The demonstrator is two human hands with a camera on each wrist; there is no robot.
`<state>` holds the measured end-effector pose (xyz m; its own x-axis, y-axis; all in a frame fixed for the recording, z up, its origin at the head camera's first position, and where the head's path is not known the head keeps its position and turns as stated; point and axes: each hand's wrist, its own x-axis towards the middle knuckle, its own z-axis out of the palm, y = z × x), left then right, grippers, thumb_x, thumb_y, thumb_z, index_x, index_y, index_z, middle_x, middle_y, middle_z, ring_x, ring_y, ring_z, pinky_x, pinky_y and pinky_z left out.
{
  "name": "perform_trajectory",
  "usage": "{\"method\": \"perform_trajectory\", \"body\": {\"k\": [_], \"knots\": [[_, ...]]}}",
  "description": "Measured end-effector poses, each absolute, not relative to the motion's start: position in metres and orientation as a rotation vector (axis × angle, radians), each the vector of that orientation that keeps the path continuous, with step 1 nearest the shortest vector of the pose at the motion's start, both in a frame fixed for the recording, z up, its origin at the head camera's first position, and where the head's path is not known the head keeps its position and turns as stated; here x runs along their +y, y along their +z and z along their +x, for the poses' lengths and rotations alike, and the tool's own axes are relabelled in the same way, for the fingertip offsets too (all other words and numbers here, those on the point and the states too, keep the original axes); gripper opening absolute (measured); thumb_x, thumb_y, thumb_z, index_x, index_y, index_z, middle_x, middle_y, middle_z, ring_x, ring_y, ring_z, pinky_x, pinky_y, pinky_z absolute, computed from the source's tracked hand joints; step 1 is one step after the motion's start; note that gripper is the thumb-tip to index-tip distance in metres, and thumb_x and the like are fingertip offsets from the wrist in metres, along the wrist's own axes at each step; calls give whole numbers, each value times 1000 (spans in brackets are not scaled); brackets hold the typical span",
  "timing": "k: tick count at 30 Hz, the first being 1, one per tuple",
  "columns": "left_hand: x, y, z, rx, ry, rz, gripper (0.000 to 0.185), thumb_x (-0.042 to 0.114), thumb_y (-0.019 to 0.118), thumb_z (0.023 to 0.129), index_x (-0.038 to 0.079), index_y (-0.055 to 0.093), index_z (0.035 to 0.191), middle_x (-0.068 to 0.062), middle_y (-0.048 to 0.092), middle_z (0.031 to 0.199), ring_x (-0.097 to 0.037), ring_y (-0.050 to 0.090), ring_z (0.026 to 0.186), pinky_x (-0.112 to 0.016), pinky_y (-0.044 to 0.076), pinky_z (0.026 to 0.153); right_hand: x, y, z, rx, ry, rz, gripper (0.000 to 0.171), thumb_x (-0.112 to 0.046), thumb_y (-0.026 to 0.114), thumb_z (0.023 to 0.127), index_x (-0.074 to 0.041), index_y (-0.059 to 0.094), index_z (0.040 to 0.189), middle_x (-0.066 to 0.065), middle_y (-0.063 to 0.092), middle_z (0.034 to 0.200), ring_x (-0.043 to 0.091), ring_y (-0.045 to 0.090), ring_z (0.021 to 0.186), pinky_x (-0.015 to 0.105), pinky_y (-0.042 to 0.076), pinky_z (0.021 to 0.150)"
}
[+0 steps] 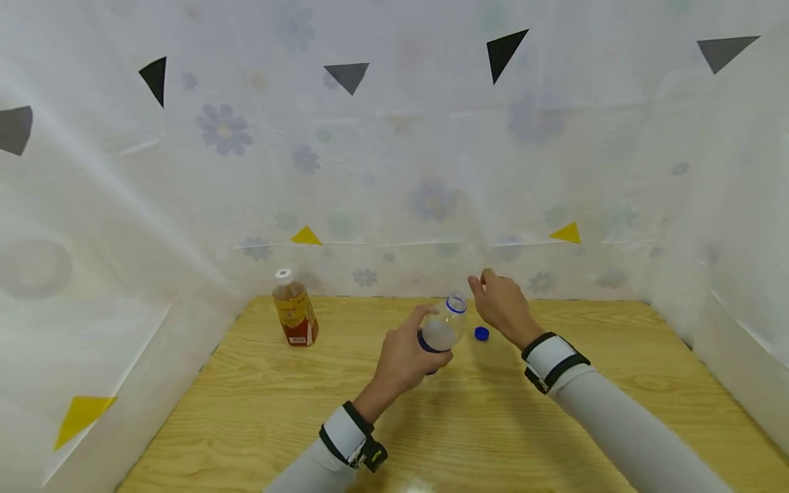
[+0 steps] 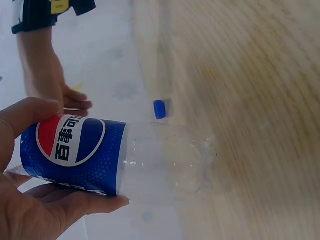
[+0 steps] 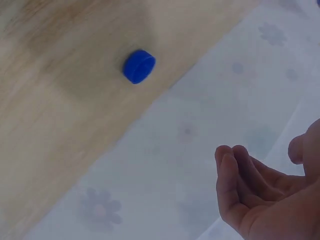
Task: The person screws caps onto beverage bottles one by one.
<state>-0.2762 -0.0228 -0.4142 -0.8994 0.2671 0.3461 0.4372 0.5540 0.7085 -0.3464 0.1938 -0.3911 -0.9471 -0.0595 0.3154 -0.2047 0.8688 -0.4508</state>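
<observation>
Gripping a clear plastic bottle (image 1: 442, 330) around its blue label, the left hand (image 1: 403, 359) holds it above the wooden table (image 1: 468, 424) near the table's middle. Fingers and thumb curl round the labelled section; in the left wrist view the thumb lies along the top of the label and the fingers (image 2: 60, 212) support it from below. The bottle is tilted, with its open neck — ringed in blue — pointing up and away from the person toward the right hand. No cap sits on the neck, and the bottle body looks empty.

The right hand (image 1: 502, 305) hovers just beside the bottle's neck, holding nothing. Its fingers (image 3: 235, 175) are loosely curled and relaxed, apart from the bottle as far as the head view shows.

A small blue cap (image 1: 481, 333) lies on the table — just below the right hand and just right of the bottle, near the table's far edge. It touches neither hand.

A second bottle (image 1: 295, 309), filled with amber liquid and closed with a white cap, stands upright at the far left of the table, well apart from both hands. White flower-patterned sheeting (image 1: 394, 171) with triangle marks surrounds the table.
</observation>
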Motion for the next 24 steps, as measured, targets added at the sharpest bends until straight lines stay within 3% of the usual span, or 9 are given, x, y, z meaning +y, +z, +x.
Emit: {"method": "perform_trajectory", "body": {"k": [3,6,11,17,20,24], "knots": [[-23,-414,-277,-2600,-1250,-587,68,30,86,79,23,54,139,-13,77,101,-26,76,88,-34,59,67,194,-405,-358,-2868,701,131,55,-37,37,111,14,52,126,24,65,86,34,65,72,45,54,67],[-24,-414,-278,-2608,-1247,-584,68,30,86,79,24,55,139,-12,77,99,-25,75,87,-34,59,67,193,-425,-362,-2946,634,83,57,-36,50,107,18,51,127,30,68,91,37,70,74,45,58,66],[-23,-415,-276,-2619,-1266,-573,68,31,86,79,25,55,138,-10,76,104,-24,74,89,-37,57,72,191,-455,-356,-3005,541,52,53,-31,70,95,17,59,114,24,68,78,35,69,67,44,57,57],[-23,-414,-275,-2635,-1255,-549,69,33,87,78,26,55,139,-9,75,109,-24,73,92,-41,55,77,193,-472,-354,-3015,529,34,35,-19,69,93,12,60,106,19,65,79,31,66,69,43,53,57],[-22,-413,-275,-2634,-1256,-547,69,33,87,79,26,55,139,-10,75,113,-26,73,95,-39,58,73,194,-475,-354,-2977,511,53,21,-10,66,91,10,62,97,20,64,76,34,66,68,46,53,56],[-22,-413,-276,-2632,-1247,-555,69,32,87,79,26,55,139,-11,74,115,-28,73,98,-43,57,78,195,-476,-353,-2932,510,72,11,-3,63,88,8,61,85,19,62,70,37,67,65,48,53,54]]}}
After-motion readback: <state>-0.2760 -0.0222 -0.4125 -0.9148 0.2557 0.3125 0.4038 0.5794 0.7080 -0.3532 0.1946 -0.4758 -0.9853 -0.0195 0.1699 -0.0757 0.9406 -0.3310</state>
